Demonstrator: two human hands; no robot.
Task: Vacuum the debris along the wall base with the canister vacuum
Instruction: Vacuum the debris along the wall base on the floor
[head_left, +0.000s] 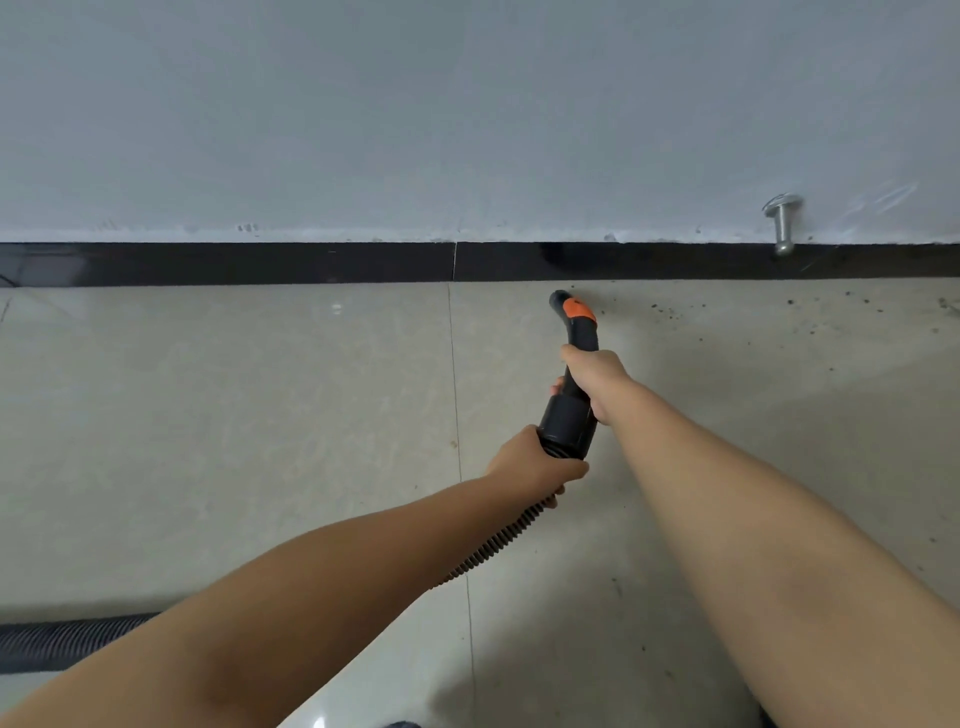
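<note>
A black vacuum handle (574, 395) with an orange slider points its nozzle tip (560, 300) down at the floor just in front of the black baseboard (311, 264). My right hand (597, 376) grips the curved upper part of the handle. My left hand (532, 465) grips the ribbed black hose (493, 545) right behind the handle's collar. Dark debris specks (670, 312) lie scattered on the beige tiles to the right of the nozzle, along the wall base.
A grey-white wall (467, 130) rises above the baseboard. A metal door stopper (783, 223) sticks out of the wall at the right. A further stretch of ribbed hose (62, 642) lies on the floor at the lower left.
</note>
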